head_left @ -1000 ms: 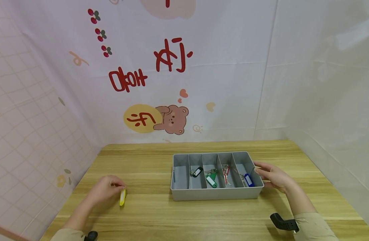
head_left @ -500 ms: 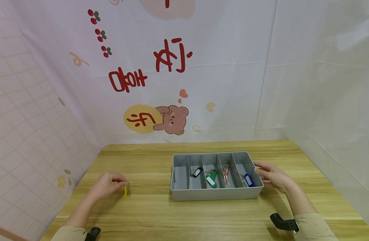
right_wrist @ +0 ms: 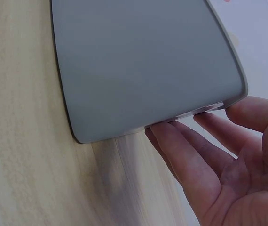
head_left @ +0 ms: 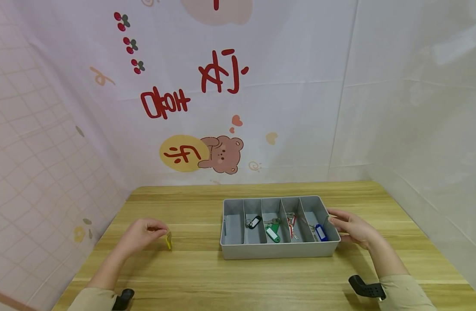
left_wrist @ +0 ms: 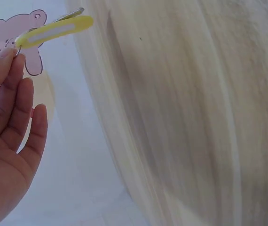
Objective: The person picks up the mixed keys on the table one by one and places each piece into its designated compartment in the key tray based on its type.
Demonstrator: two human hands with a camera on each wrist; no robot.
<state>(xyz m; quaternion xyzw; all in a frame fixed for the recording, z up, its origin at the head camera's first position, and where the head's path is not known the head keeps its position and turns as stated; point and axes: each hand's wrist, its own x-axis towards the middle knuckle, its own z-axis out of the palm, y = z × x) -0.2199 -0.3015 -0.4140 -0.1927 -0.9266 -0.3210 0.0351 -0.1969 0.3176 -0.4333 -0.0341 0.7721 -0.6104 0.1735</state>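
My left hand (head_left: 142,235) pinches the metal ring of a yellow key tag (left_wrist: 54,32) between thumb and index finger. A key (left_wrist: 70,15) shows beside the tag, which hangs above the table at the left in the head view. At the right end of the grey divided tray (head_left: 280,251), my right hand (head_left: 356,229) rests its extended fingers against the end wall, the thumb right at the rim. Keys with a black tag (head_left: 255,222), a green tag (head_left: 272,234), a red tag (head_left: 290,231) and a blue tag (head_left: 321,232) lie in separate compartments.
The tray stands on a wood-grain table (head_left: 191,280), right of the middle. White printed cloth (head_left: 300,95) rises behind the table and along both sides. Each wrist wears a black strap, such as the right one (head_left: 366,288).
My left hand has lifted the yellow key tag and moved it to the right and slightly away from me, the tag swinging below the fingers. My right hand and the tray have stayed put.
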